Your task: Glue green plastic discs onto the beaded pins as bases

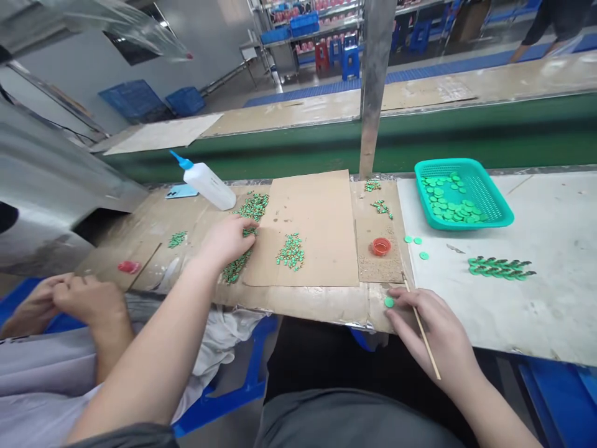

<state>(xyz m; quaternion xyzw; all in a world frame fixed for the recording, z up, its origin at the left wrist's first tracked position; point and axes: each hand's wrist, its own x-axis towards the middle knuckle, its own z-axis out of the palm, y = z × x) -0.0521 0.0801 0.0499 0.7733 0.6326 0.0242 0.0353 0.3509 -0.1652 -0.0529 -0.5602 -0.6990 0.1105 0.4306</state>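
Note:
My left hand (pixel 228 239) rests over a long pile of small green-and-gold pieces (pixel 254 206), its finger and thumb apart with pieces showing between them. A smaller heap of the same pieces (pixel 291 252) lies on a cardboard sheet (pixel 321 218) to the right of that hand. At the table's front edge, my right hand (pixel 436 326) pinches a green disc (pixel 388 302) between its fingertips. The same hand holds a thin wooden stick (pixel 426 345) slanting across its fingers. Ahead of it stands a small red cup (pixel 381 247).
A turquoise basket (pixel 501 214) holds green discs. Left of it are small clusters of pieces (pixel 383 209); in front, loose discs (pixel 423 256) and rows of discs with dark pieces (pixel 499 267). A white bottle (pixel 209 185) leans back left. Another person's hands (pixel 79 298) are at left.

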